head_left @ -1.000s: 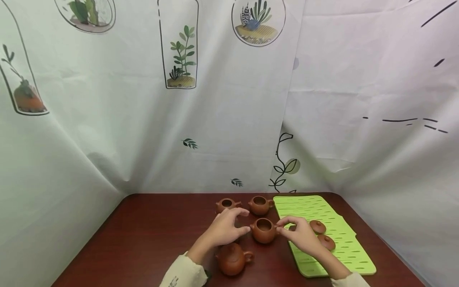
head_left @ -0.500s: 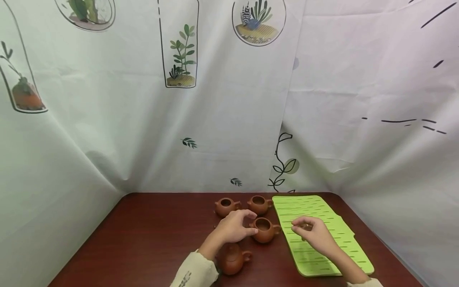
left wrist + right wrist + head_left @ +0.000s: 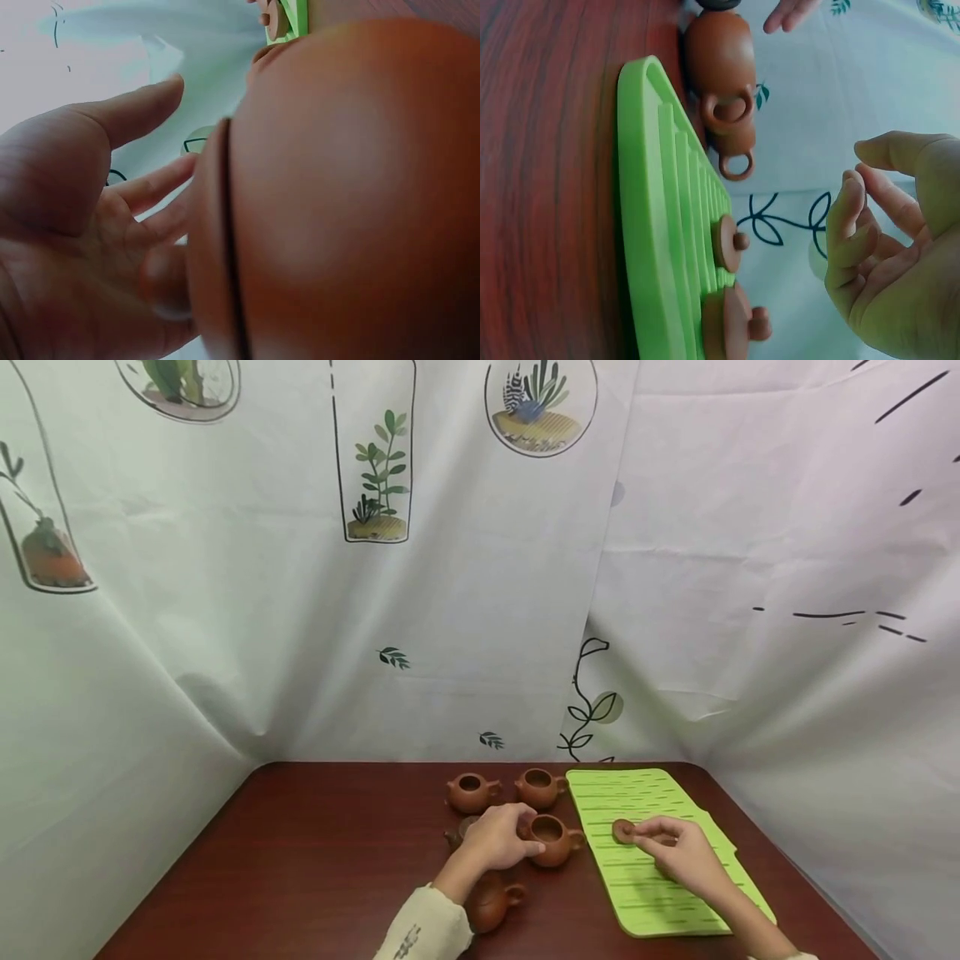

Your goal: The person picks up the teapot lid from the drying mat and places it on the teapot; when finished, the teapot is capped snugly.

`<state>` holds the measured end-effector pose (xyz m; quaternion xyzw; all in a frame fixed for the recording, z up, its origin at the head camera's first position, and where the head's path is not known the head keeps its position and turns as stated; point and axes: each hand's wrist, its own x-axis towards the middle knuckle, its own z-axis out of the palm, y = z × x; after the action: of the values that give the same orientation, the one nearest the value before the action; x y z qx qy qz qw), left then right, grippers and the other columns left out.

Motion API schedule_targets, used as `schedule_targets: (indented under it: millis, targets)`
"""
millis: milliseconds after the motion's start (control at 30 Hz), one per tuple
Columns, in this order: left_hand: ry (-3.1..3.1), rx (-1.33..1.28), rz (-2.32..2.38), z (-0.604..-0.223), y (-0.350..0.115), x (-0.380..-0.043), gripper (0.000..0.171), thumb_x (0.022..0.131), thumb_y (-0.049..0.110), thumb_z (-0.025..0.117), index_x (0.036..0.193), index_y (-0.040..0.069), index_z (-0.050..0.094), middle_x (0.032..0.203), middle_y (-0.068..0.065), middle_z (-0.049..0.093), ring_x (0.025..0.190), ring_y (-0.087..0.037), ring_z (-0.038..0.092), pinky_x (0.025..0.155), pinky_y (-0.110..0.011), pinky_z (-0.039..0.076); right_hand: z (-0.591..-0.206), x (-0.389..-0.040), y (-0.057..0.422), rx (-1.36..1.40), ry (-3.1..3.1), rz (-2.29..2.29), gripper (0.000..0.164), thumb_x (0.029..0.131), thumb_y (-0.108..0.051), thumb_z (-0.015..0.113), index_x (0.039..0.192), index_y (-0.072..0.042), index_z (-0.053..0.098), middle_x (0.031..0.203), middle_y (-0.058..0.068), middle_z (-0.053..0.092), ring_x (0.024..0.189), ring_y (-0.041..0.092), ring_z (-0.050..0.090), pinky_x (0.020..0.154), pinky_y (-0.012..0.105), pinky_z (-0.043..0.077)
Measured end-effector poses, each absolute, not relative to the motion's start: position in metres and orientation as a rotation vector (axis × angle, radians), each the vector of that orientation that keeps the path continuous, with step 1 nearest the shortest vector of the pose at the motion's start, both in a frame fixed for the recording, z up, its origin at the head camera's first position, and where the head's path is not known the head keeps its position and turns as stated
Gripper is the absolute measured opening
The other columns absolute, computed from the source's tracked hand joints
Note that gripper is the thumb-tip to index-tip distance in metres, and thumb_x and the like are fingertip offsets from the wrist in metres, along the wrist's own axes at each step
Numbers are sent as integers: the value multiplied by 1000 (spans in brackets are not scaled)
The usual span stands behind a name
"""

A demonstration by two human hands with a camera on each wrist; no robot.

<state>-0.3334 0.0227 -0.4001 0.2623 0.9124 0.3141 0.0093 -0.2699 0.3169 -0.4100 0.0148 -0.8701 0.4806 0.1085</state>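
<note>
So the right hand (image 3: 678,852) has just been pulled away from the handle of the open teapot (image 3: 552,857) and is now held right beside a small lid (image 3: 621,832) on the green mat (image 3: 675,793), near its left edge. Its fingers are curved with the tips nearly together; nothing is seen between them, and whether the lid is touched can't be told. A second lid (image 3: 726,328) is shown on the mat in the right wrist view. Meanwhile the left hand (image 3: 495,841) has been brought closer to the open teapot, just off the mat's left edge; its thumb and fingers are spread apart, and contact can't be confirmed. A lidded teapot (image 3: 486,910) is parked toward the table's (image 3: 337,843) near edge, partly covered by the sleeve (image 3: 435,922). Looks like a lid is being gone for; the open teapot isn't covered yet, so the lid job seems unfinished.
</note>
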Motion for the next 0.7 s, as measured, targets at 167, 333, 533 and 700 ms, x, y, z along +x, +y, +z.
schedule_targets:
  millis: [167, 333, 533, 700]
  targets:
    - [2926, 778, 905, -402, 28, -332, 47, 83, 37, 81, 123, 17, 67, 108, 3, 67, 99, -17, 63, 75, -41, 50, -414, -270, 328, -16, -2580, 1320, 21, 91, -14, 73, 106, 0, 73, 111, 15, 69, 94, 9, 62, 77, 28, 50]
    - [2968, 779, 834, -403, 32, -332, 48, 82, 39, 82, 123, 18, 66, 113, 2, 66, 107, -22, 61, 77, -43, 50, -418, -271, 337, -76, -2595, 1334, 21, 91, -14, 73, 105, 2, 72, 110, 13, 70, 95, 12, 59, 71, 29, 48]
    - [2972, 741, 846, -404, 34, -335, 50, 82, 37, 82, 125, 15, 66, 120, -1, 65, 118, -29, 57, 82, -50, 50, -421, -271, 345, -98, -2645, 1287, 23, 90, -16, 73, 105, 1, 72, 115, 15, 69, 97, 13, 55, 67, 29, 45]
    - [2965, 721, 826, -407, 36, -339, 49, 83, 36, 82, 124, 14, 66, 119, -3, 65, 115, -30, 58, 82, -49, 50, -423, -270, 352, -136, -2662, 1301, 25, 91, -16, 72, 108, 2, 71, 118, 19, 66, 75, 12, 52, 55, 30, 44]
